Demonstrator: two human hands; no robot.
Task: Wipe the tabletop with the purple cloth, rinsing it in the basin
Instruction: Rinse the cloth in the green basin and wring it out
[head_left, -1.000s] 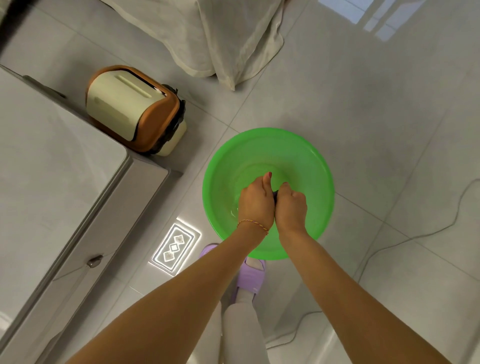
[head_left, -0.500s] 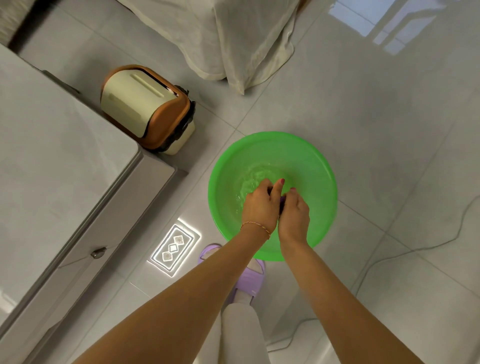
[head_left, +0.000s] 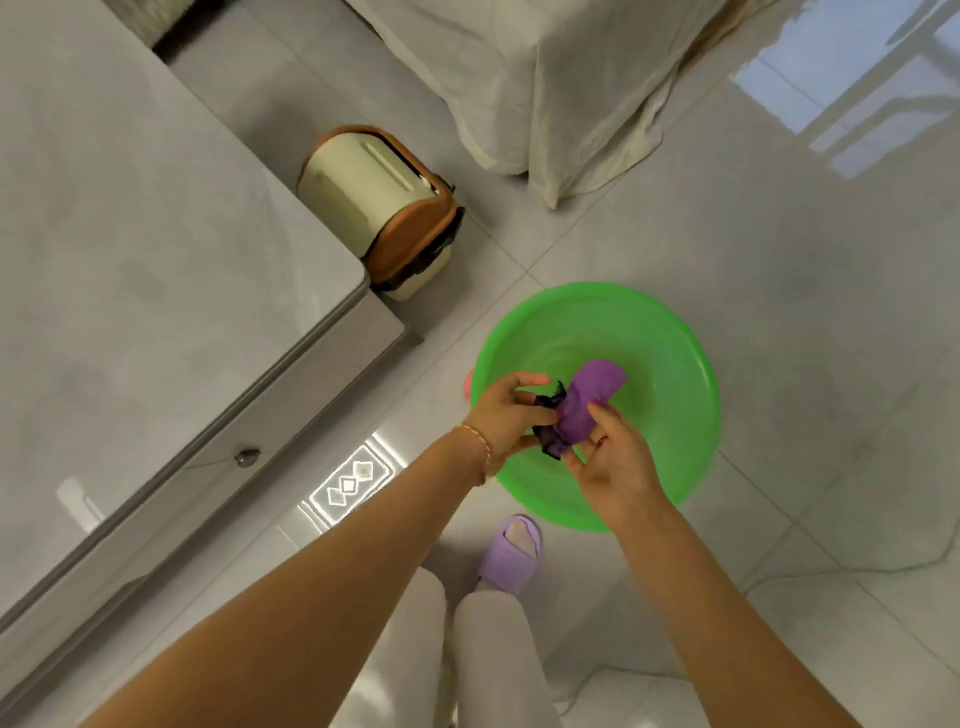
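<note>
Your purple cloth, bunched and twisted with dark wet edges, sits above the round green plastic basin on the floor. Your left hand and right hand each pinch it.

Open floor is lying beyond the basin; the bin is crowding the desk corner beside it.
</note>
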